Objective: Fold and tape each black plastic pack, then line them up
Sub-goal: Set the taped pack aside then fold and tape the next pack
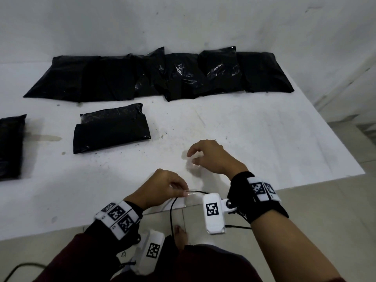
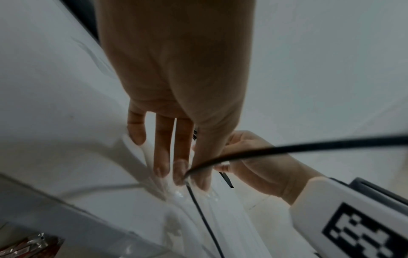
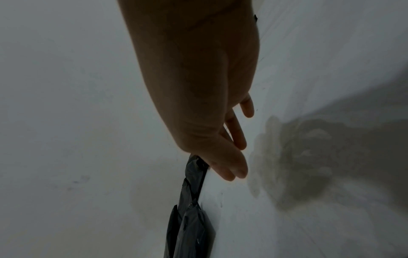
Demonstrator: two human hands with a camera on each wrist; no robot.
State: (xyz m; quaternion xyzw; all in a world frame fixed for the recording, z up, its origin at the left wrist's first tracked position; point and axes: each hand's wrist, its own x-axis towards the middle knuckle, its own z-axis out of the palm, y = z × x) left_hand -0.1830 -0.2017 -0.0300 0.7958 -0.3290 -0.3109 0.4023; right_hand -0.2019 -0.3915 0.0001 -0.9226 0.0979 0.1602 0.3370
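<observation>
While the left hand [image 1: 162, 186] hovers over the near edge of the white counter [image 1: 254, 139], its thumb and forefinger pinch a strip of clear tape [image 1: 191, 193] that runs toward the right. In the left wrist view the other fingers [image 2: 162, 153] lie fairly straight, pointing down at the counter, and the tape shows only as a faint glossy film under the fingertips. The right hand [image 1: 209, 157] is just beyond, above the counter, fingers curled with thumb and forefinger close together; something clear and blurred sits beneath it, and I cannot tell whether the hand grips it. In the right wrist view its fingers [image 3: 234, 167] hang loosely bent.

A black cable [image 1: 173, 208] loops down from near the left fingertips past the counter edge. Both wrists carry black bands with white marker blocks.

Along the far side of the counter, against the white wall, lies a row of black plastic packs [image 1: 158, 76], overlapping one another. Nearer, left of centre and well apart from the hands, a single folded pack [image 1: 112, 131] lies flat with its flap turned over. Another black pack [image 1: 10, 145] lies at the left edge of the view, partly cut off.
</observation>
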